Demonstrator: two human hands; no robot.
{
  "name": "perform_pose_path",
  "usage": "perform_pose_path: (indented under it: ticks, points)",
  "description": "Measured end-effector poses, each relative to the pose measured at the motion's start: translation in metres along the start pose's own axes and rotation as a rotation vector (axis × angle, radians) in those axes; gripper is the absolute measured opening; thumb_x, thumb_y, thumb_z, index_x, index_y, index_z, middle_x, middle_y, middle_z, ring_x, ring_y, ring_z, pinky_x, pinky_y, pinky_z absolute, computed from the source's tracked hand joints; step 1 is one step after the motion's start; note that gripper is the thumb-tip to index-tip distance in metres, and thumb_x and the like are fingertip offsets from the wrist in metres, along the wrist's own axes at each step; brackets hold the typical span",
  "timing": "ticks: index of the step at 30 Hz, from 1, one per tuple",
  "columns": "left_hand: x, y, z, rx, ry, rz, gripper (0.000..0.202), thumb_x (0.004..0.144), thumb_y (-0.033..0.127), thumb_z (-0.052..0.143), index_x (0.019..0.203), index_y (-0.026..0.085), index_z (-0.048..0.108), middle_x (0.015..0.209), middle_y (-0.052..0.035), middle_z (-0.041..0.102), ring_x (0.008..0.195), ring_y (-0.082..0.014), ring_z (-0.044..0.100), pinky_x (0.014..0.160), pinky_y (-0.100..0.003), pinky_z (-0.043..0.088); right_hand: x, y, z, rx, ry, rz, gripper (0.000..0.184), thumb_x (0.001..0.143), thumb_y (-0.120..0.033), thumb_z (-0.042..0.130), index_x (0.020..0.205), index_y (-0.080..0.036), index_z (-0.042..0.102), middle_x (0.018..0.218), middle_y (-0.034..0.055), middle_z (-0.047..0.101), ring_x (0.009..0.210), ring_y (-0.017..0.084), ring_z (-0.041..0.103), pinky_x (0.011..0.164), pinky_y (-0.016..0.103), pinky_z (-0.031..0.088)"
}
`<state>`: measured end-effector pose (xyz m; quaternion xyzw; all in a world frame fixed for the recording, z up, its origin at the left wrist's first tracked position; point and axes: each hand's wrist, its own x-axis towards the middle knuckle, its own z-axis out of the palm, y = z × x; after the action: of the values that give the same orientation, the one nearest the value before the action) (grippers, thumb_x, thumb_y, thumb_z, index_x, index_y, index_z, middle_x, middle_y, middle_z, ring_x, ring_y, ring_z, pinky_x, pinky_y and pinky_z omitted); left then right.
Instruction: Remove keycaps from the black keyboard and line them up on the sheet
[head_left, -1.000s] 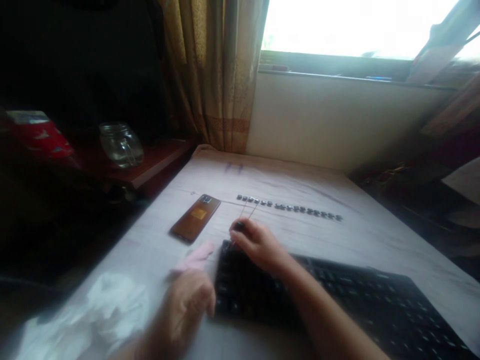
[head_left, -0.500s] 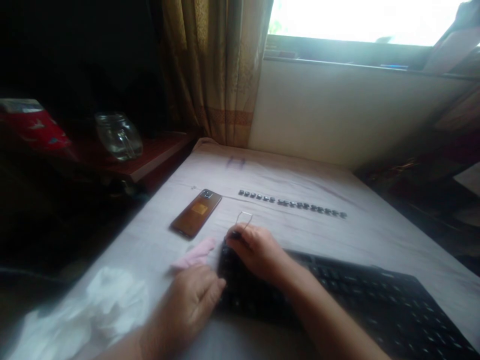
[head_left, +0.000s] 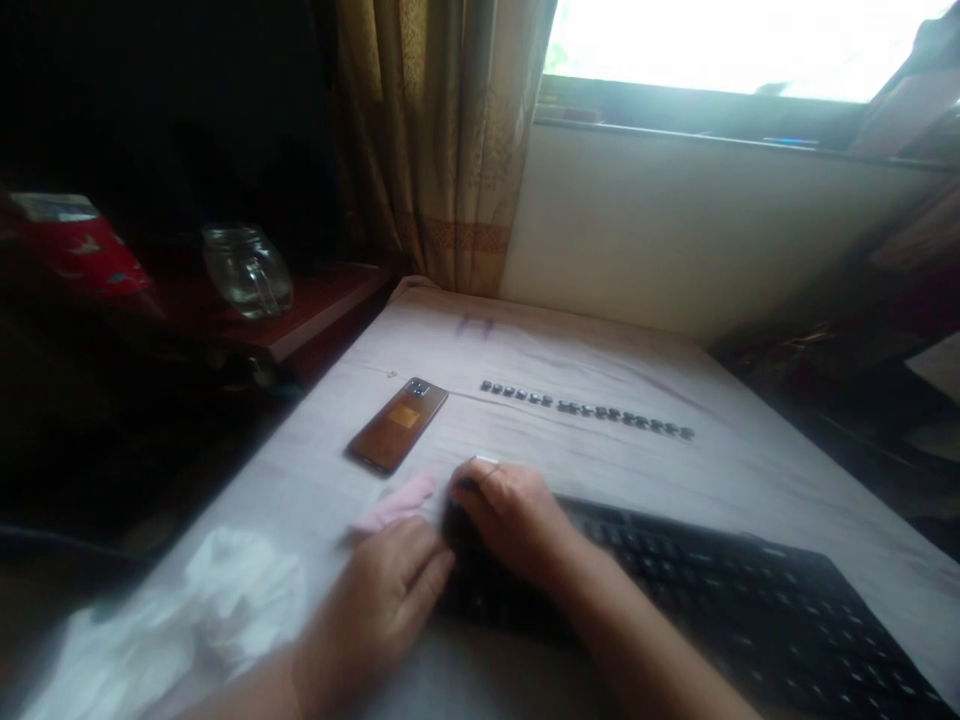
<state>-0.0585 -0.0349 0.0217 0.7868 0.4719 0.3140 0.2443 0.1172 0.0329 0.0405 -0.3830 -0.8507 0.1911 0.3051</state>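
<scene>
We see through one camera on the person's head, facing forward and tipped down over the sheet (head_left: 585, 350). It sits above and behind the left hand (head_left: 379, 590) and right hand (head_left: 514, 510), near enough that both forearms (head_left: 637, 615) run in from the bottom edge. The keyboard (head_left: 720, 590) lies close below us on the right, cut off at the lower right corner. Farther out, we face the wall (head_left: 615, 220), with the window (head_left: 712, 45) cropped by the top edge. Our wide view also takes in the jar (head_left: 251, 272), off to the left.
</scene>
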Motion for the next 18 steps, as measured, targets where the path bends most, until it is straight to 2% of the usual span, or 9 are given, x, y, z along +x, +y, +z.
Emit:
perform_pose_path:
  ticks: [2,6,9,15,18]
  points:
    - [0.000,0.000,0.000,0.004,-0.006,-0.002,0.028,0.095,0.026,0.039,0.068,0.021,0.046,0.067,0.0010,0.054,0.066,-0.0144,0.054,0.064,-0.026,0.039,0.000,0.001,0.000,0.013,0.007,0.011,0.012,0.088,-0.021,0.050,0.083,-0.020,0.060,0.074,0.0050,0.068,0.068,0.017,0.063,0.065,0.026,0.047]
    - [-0.001,-0.002,0.001,-0.021,-0.011,0.004,0.029,0.096,0.026,0.037,0.070,0.020,0.048,0.068,0.0006,0.054,0.068,-0.0147,0.054,0.066,-0.027,0.040,0.000,0.008,0.000,0.246,0.076,0.185,0.009,0.085,-0.024,0.055,0.078,-0.020,0.060,0.067,0.0004,0.066,0.060,0.014,0.060,0.060,0.024,0.047]
    - [0.000,-0.003,0.002,-0.012,-0.009,0.009,0.029,0.096,0.026,0.037,0.070,0.020,0.048,0.069,0.0005,0.054,0.068,-0.0146,0.054,0.067,-0.027,0.040,-0.001,0.008,0.000,0.281,0.102,0.247,0.010,0.085,-0.024,0.057,0.076,-0.020,0.061,0.065,0.0005,0.066,0.059,0.015,0.060,0.059,0.024,0.047]
    - [-0.001,-0.004,0.003,0.013,0.001,0.003,0.027,0.095,0.025,0.040,0.069,0.021,0.047,0.068,0.0006,0.055,0.068,-0.0146,0.054,0.064,-0.026,0.040,-0.004,-0.006,0.001,0.009,-0.010,0.049,0.013,0.088,-0.021,0.052,0.082,-0.019,0.063,0.076,0.0065,0.071,0.070,0.020,0.066,0.067,0.029,0.048]
    - [-0.001,-0.004,0.003,0.033,0.009,0.012,0.027,0.094,0.025,0.040,0.068,0.021,0.048,0.067,0.0007,0.055,0.066,-0.0145,0.054,0.064,-0.026,0.041,-0.003,-0.006,0.001,0.011,-0.020,0.032,0.013,0.088,-0.021,0.051,0.082,-0.020,0.062,0.077,0.0055,0.070,0.070,0.018,0.066,0.067,0.027,0.048]
